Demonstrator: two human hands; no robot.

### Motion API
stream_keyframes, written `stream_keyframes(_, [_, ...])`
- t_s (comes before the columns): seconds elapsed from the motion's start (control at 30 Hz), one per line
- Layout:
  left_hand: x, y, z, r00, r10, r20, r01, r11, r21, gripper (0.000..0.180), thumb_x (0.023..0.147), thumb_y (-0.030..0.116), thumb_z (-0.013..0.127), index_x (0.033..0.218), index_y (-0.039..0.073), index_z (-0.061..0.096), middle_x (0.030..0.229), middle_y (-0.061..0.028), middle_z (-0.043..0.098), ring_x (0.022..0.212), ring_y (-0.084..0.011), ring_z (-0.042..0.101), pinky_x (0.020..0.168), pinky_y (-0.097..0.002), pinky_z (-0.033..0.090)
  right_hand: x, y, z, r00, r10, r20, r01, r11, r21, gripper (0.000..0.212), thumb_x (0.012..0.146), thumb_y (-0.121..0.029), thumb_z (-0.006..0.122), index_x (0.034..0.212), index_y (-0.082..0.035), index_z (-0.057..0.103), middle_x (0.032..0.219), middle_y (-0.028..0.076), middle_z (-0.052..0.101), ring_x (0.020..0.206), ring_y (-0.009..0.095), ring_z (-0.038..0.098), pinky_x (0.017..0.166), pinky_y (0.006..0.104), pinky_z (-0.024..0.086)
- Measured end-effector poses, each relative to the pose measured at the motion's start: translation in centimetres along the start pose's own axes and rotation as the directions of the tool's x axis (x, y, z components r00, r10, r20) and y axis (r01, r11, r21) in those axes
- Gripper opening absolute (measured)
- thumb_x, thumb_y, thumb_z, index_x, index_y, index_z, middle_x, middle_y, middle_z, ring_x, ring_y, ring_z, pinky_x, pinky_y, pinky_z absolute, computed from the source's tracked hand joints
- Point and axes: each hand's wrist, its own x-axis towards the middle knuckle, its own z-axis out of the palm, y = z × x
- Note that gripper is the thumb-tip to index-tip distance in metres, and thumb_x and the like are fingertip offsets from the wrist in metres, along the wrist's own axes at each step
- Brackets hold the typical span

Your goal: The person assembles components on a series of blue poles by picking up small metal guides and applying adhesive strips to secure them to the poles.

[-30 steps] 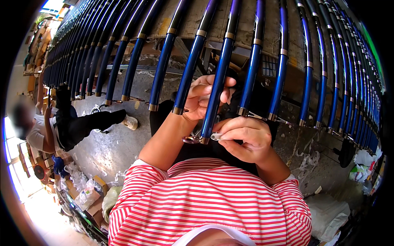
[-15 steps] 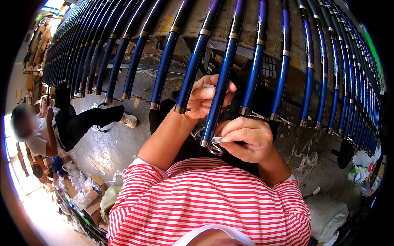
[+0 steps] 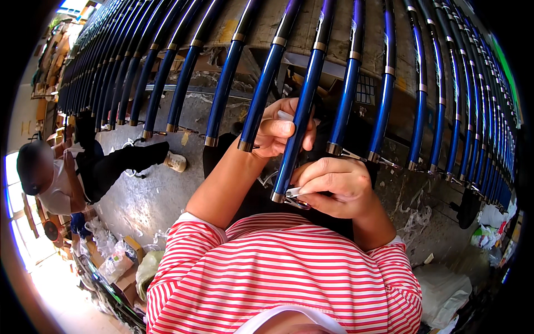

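Observation:
A glossy blue fishing rod (image 3: 302, 111) slants down in front of me, its metal-capped end lowest. My left hand (image 3: 278, 131) curls around the rod from behind, closed, with a small white piece (image 3: 285, 116) showing by the thumb. At the lower end, my right hand (image 3: 335, 186) is closed in a pinch on a small white strip (image 3: 292, 192), which touches the rod beside its cap. A ring-shaped line guide (image 3: 297, 204) sits at that end, partly behind the strip and seen nearly edge-on. What lies inside my right fingers is hidden.
Many similar rods (image 3: 225, 92) hang over the edge of a wooden bench (image 3: 372, 33), close on both sides of my hands. A co-worker (image 3: 61, 172) sits at the left, legs stretched across the concrete floor (image 3: 150, 195). Plastic bags (image 3: 114, 261) and boxes lie at lower left.
The line guide has turned from an open ring to nearly edge-on. My hands have shifted only slightly along with the rod. The co-worker's head and arm have moved.

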Motion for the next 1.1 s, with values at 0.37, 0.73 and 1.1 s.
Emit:
stream_keyframes(0.37, [0.6,1.0,1.0,0.995,-0.06,-0.082,0.081,0.959,0.271,0.047,0.063,0.037,0.082,0.078,0.006,0.05,0.06,-0.0037,0.05,0.051,-0.0107,0.049,0.046,-0.0188,0.038,0.4,-0.3,0.0,1.0,-0.019,0.013,0.019,0.999,-0.032,0.011,0.066,0.004,0.07,0.074,0.001,0.063,0.075,0.01,0.063,0.069,0.023,0.066,0.058,0.0279,0.053])
stream_keyframes(0.73, [1.5,0.3,1.3,0.999,0.047,-0.015,-0.039,0.946,0.323,0.057,0.059,0.051,0.081,0.068,0.008,0.045,0.06,-0.0067,0.051,0.043,-0.0081,0.041,0.037,-0.0171,0.027,1.0,-1.0,0.1,1.0,-0.015,0.012,0.017,0.995,-0.102,0.01,0.066,0.003,0.07,0.073,0.0,0.064,0.075,0.011,0.064,0.065,0.021,0.065,0.056,0.027,0.052])
stream_keyframes(1.1, [1.8,0.7,1.2,0.999,0.015,0.049,-0.029,0.952,0.305,0.05,0.07,0.05,0.074,0.069,0.012,0.042,0.055,-0.0026,0.045,0.041,-0.0049,0.034,0.034,-0.0165,0.026,1.7,-2.5,0.6,1.0,-0.008,-0.004,0.007,0.968,-0.252,0.013,0.068,0.001,0.071,0.077,0.0,0.063,0.078,0.01,0.063,0.063,0.02,0.062,0.052,0.0272,0.048])
